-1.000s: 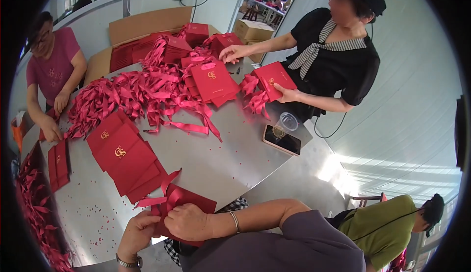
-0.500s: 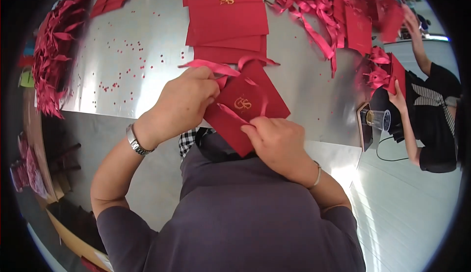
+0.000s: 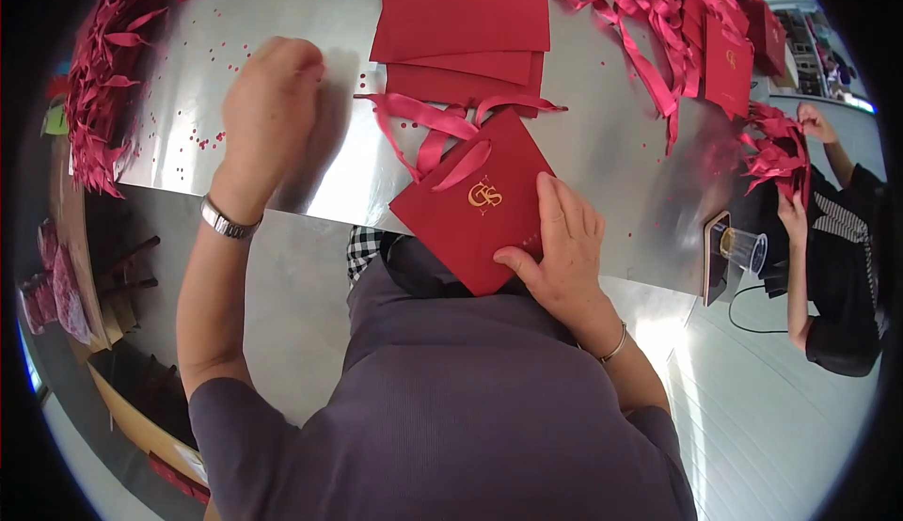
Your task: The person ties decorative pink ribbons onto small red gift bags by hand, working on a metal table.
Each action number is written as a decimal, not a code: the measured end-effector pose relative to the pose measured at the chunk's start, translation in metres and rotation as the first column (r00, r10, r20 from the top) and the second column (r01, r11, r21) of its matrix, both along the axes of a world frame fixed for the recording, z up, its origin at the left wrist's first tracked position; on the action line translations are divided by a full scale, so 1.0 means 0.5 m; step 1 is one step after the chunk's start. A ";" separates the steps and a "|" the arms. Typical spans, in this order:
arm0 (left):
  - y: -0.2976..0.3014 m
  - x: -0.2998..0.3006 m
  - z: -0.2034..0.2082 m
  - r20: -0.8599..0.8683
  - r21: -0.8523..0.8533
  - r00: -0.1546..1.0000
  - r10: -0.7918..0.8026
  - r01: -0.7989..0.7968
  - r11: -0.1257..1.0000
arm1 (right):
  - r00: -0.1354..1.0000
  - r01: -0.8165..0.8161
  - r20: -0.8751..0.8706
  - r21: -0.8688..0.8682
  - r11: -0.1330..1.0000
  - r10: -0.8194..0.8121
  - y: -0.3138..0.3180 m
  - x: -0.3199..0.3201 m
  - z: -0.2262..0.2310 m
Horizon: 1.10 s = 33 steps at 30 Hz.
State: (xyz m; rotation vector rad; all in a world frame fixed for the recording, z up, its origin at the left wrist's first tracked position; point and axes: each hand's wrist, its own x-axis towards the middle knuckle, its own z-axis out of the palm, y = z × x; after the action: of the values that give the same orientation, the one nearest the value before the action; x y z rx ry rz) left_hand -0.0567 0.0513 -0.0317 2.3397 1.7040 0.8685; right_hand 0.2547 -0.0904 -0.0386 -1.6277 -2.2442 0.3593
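Note:
A flat red paper gift bag (image 3: 470, 225) with a gold emblem lies tilted at the table's near edge, its lower corner over my lap. A pink-red ribbon (image 3: 442, 145) loops from its upper edge, with loose ends spread to both sides. My right hand (image 3: 564, 248) grips the bag's right edge, thumb on its front and fingers along the side. Off to the left, above the table and apart from the bag, my left hand (image 3: 268, 117) has its fingers curled together. Whatever may be between those fingertips is hidden.
A stack of flat red bags (image 3: 461, 27) lies just beyond. Ribboned bags pile up at the far left (image 3: 108, 88) and far right (image 3: 649, 32). Small red paper dots (image 3: 207, 140) litter the metal table (image 3: 329, 206). At right, a co-worker's hands (image 3: 795, 215) hold a ribboned bag near a plastic cup (image 3: 745, 250).
My left hand has let go of the ribbon and moved left and away. My right hand has shifted from the ribbon to the bag's right edge. The ribbon now lies looser across the bag.

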 end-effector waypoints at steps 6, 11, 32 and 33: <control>-0.080 0.074 0.020 0.371 -0.141 0.928 -0.036 0.094 0.986 | 1.000 -0.024 -0.009 -0.029 0.999 0.024 -0.002 0.009 -0.002; -0.078 0.146 -0.007 0.033 -0.099 0.986 -0.162 0.165 0.981 | 0.999 -0.046 -0.028 -0.017 0.999 0.045 0.003 0.011 -0.011; -0.095 0.132 -0.030 0.154 0.130 0.985 0.083 -0.103 0.986 | 0.992 -0.019 -0.124 -0.049 0.999 0.012 0.002 0.022 -0.004; -0.122 0.122 -0.015 0.170 -0.087 0.973 0.158 -0.145 0.986 | 0.991 -0.017 -0.135 -0.051 0.999 0.009 0.003 0.026 -0.009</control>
State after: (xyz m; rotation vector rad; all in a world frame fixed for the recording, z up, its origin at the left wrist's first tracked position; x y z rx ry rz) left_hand 0.0043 -0.0100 -0.0391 2.0403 1.8243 0.9869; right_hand 0.2678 -0.0891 -0.0432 -1.5654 -2.1625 0.5200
